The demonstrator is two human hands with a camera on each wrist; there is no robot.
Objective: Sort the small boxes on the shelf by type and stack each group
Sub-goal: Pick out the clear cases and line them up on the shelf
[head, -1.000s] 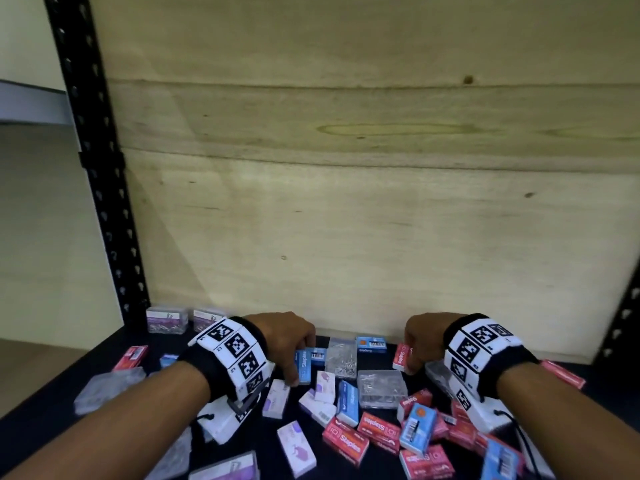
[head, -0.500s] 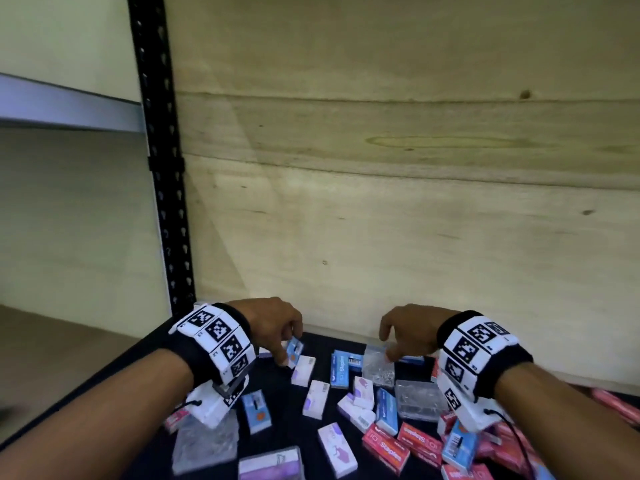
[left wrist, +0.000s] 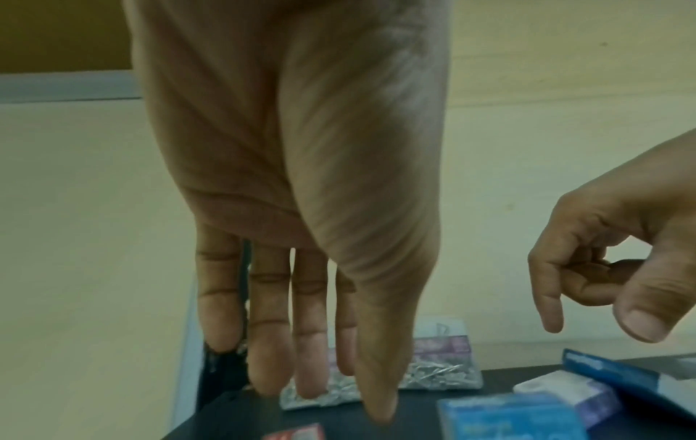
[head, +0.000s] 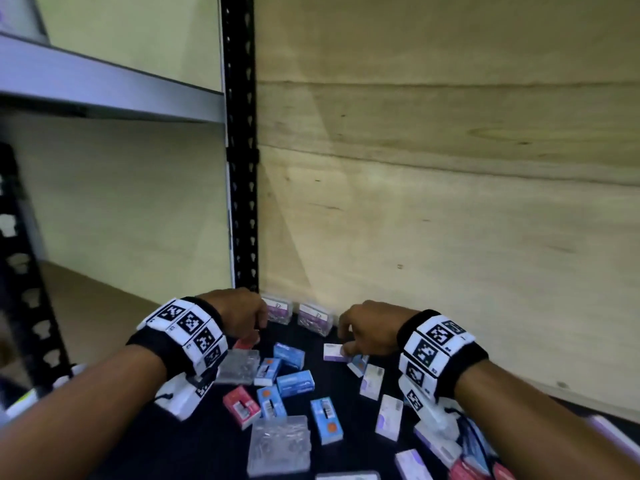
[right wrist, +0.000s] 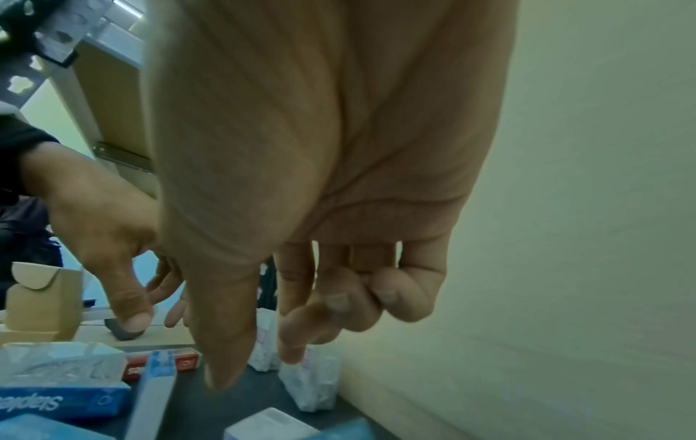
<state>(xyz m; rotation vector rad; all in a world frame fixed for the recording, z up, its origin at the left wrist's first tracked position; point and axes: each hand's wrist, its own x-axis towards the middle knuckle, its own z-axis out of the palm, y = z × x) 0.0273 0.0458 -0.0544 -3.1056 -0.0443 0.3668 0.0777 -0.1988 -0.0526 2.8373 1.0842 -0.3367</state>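
Small boxes lie scattered on the dark shelf point(head: 207, 445): blue ones point(head: 295, 383), red ones point(head: 240, 406), white-and-purple ones point(head: 389, 417) and clear ones point(head: 280, 445). Two clear boxes with purple labels point(head: 277, 308) point(head: 315, 318) stand at the back left corner. My left hand point(head: 261, 320) hangs just in front of them with straight fingers point(left wrist: 267, 357), holding nothing. My right hand point(head: 344, 341) hovers to their right, above a white-and-purple box point(head: 332, 352). In the right wrist view its thumb and index finger point(right wrist: 292, 342) point down with nothing between them, and the other fingers are curled.
A wooden back panel point(head: 450, 220) closes the shelf behind the boxes. A black perforated upright point(head: 242, 168) stands at the back left corner, and another point(head: 20, 289) at the near left. The shelf's left edge runs close to my left wrist.
Both hands have moved left and back to the corner with the purple-labelled clear boxes. The small blue box seen at my left fingers half a second ago is no longer there.
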